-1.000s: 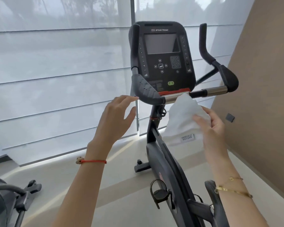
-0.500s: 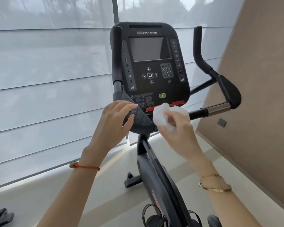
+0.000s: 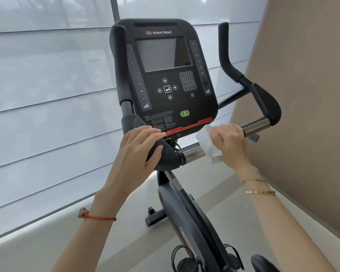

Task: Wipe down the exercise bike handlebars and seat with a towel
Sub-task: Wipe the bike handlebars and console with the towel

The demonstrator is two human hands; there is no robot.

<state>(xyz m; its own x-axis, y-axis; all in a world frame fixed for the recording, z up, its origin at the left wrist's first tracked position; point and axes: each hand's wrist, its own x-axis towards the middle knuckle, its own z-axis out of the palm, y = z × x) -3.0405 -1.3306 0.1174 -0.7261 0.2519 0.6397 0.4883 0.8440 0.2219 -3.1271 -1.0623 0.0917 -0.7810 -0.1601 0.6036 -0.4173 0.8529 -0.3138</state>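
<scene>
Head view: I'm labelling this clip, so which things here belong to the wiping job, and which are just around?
Part of the job:
- towel, gripped by the right hand on the handlebar
- left hand, resting on the padded grip
- seat, barely in view

Just around:
- console
- pedals
- window blinds
- wall

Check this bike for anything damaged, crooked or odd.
Nothing stands out. The console looks intact, the right hand holds the towel round the handlebar, and the left hand rests on the left pad.

"star trac" on console (image 3: 163, 75)
</scene>
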